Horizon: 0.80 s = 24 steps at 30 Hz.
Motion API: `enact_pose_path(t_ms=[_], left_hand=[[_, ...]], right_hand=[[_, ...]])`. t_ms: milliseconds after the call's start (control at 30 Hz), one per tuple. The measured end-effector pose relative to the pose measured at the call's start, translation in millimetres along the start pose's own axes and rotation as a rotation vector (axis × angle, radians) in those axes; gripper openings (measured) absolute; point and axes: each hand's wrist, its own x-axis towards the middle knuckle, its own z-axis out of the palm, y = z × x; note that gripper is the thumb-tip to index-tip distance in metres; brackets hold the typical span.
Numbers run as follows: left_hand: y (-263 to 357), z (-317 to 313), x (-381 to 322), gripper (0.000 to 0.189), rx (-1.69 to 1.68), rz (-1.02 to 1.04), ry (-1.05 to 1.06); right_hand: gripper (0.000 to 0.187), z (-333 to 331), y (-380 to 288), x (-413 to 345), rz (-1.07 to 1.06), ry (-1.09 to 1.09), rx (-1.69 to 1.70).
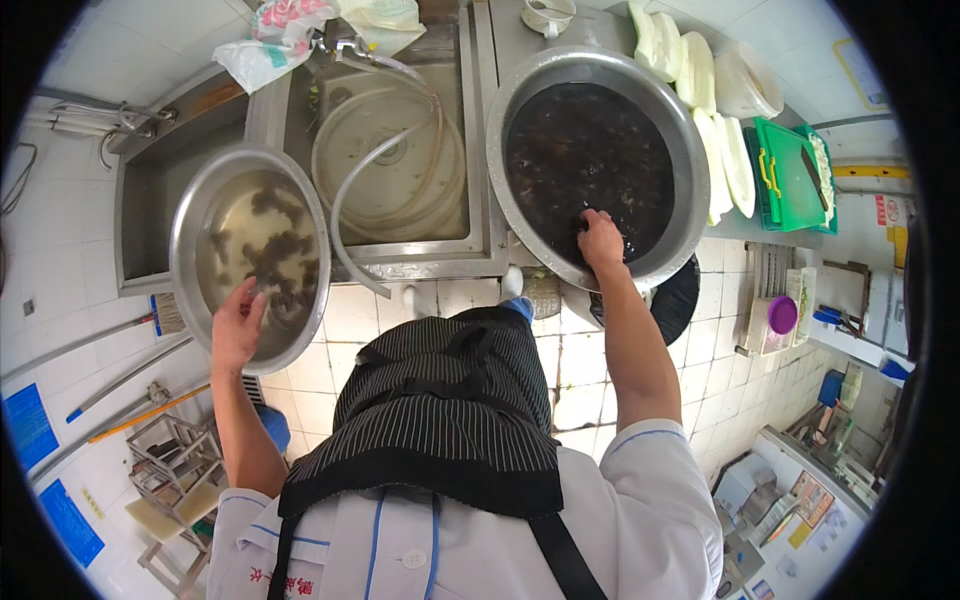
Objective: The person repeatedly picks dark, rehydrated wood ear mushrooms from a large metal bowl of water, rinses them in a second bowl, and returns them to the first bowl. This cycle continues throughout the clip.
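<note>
A wide metal basin (690, 142) at the right holds dark liquid full of dark pieces. The fingers of my right hand (601, 238) dip into it near its front edge; a small dark bit shows at the fingertips, but whether they grip it is hidden. On the left stands a second metal basin (180, 247) of cloudy, yellowish water. Several dark brown clumps (277, 251) lie in that water. My left hand (238, 319) hovers over this basin's near left part, fingers loosely curled and apart, with nothing seen in them.
Between the basins is a steel sink (484, 255) with a coiled clear hose (349, 169) hanging over its front. Peeled pale gourd pieces (709, 161), a white tub (739, 82) and a green cutting board (791, 176) bearing a knife (814, 176) lie at the right.
</note>
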Motion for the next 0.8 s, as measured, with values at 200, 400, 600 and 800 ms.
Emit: enact_pose_path(t_ms=[200,400,600,800], left_hand=[[63.6,20.5,-4.3,0.039,-0.145,0.094,-0.015],[230.5,127.1,-2.3,0.037,-0.400,0.451,-0.401],[388.2,210.1,4.9,0.058,-0.746,0.274,-0.683],[423.3,245.6,1.6,0.046,-0.919,0.172,-0.878]], right_hand=[[0.019,-23.3,-7.7,-7.6,-0.048,0.080,0.275],[0.025,-94.5,-44.8,-52.0,-0.008,0.209,0.712],[0.018,-135.8,-50.8,-75.8,-0.026,0.171,1.187],[0.019,-146.1,-25.3,-75.3,-0.161,0.213,1.346]])
